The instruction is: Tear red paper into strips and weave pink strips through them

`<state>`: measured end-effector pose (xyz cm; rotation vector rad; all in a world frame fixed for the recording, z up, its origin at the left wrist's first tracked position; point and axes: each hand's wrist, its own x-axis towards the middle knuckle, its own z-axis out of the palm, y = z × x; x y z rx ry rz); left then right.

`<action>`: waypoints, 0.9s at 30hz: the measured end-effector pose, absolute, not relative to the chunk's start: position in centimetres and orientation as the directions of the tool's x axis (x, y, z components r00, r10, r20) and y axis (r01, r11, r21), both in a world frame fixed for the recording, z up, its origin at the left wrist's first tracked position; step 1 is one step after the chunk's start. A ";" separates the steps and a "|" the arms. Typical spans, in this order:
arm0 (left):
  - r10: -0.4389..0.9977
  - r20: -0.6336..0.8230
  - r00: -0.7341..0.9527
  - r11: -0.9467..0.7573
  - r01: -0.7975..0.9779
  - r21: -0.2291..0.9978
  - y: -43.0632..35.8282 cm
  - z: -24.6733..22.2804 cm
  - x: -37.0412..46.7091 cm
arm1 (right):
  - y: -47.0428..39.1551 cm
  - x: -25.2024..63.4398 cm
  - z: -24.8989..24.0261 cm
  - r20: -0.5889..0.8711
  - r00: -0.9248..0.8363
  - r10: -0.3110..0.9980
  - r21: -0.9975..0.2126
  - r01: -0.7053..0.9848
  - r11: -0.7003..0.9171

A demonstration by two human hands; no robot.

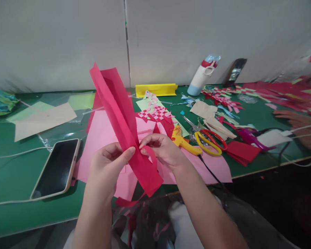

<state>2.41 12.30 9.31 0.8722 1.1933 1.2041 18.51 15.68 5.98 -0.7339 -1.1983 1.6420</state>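
A folded sheet of red paper (119,114) is held up at a slant over the front of the table. My left hand (110,162) is closed on its left edge, thumb in front and fingers behind. On the right side, my right hand (163,150) pinches a narrow red strip (152,157) that curls down against the sheet. Another strip end (129,202) dangles below. Pink paper (93,138) lies under my hands. Just beyond my right hand are a yellow glue gun (184,143) and scissors (209,140) with red and yellow handles.
A phone (55,169) with a white cable lies at left, near pale paper sheets (45,121). Woven pink-and-red paper pieces (155,112), a yellow folded strip (157,90) and a bottle (203,76) stand farther back. Another person's hand (298,121) rests at right, beside a purple tool (248,136).
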 end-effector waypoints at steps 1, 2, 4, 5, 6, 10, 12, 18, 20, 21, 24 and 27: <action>0.977 -0.206 -0.049 0.191 -0.213 0.958 12.3 9.3 2.4 | 15.7 18.6 5.9 0.053 -0.375 0.925 -0.938 -0.338 -0.084; 0.978 -0.204 -0.045 0.191 -0.210 0.959 12.3 9.3 2.5 | 15.7 18.6 5.9 0.042 -0.372 0.927 -0.937 -0.336 -0.093; 0.980 -0.196 -0.040 0.184 -0.210 0.960 12.4 9.3 2.5 | 15.8 18.7 5.7 0.011 -0.371 0.928 -0.937 -0.329 -0.121; 0.981 -0.191 -0.040 0.179 -0.212 0.961 12.4 9.2 2.6 | 15.8 18.8 5.6 -0.004 -0.374 0.927 -0.936 -0.326 -0.135; 0.981 -0.189 -0.043 0.175 -0.214 0.961 12.5 9.2 2.6 | 15.9 18.9 5.6 -0.013 -0.379 0.925 -0.935 -0.323 -0.146; 0.982 -0.182 -0.052 0.166 -0.227 0.960 12.6 9.1 2.6 | 15.9 18.8 5.4 -0.006 -0.397 0.918 -0.931 -0.333 -0.150; 0.982 -0.183 -0.051 0.166 -0.238 0.957 12.5 9.1 2.6 | 15.9 18.7 5.6 0.015 -0.400 0.916 -0.925 -0.354 -0.140; 0.977 -0.200 -0.072 0.176 -0.250 0.952 12.5 9.3 2.8 | 15.9 18.7 5.8 0.032 -0.407 0.913 -0.902 -0.405 -0.148; 0.977 -0.197 -0.084 0.170 -0.254 0.952 12.6 9.3 2.9 | 16.0 18.9 5.6 0.006 -0.424 0.906 -0.909 -0.379 -0.171; 0.977 -0.195 -0.087 0.167 -0.257 0.952 12.7 9.3 2.9 | 16.0 19.0 5.4 -0.009 -0.432 0.902 -0.913 -0.365 -0.184; 0.978 -0.188 -0.089 0.159 -0.259 0.953 12.7 9.2 2.8 | 16.0 19.2 5.2 -0.023 -0.436 0.899 -0.919 -0.344 -0.190; 0.980 -0.178 -0.085 0.151 -0.256 0.955 12.6 9.1 2.7 | 15.9 19.2 5.4 0.012 -0.432 0.902 -0.931 -0.334 -0.148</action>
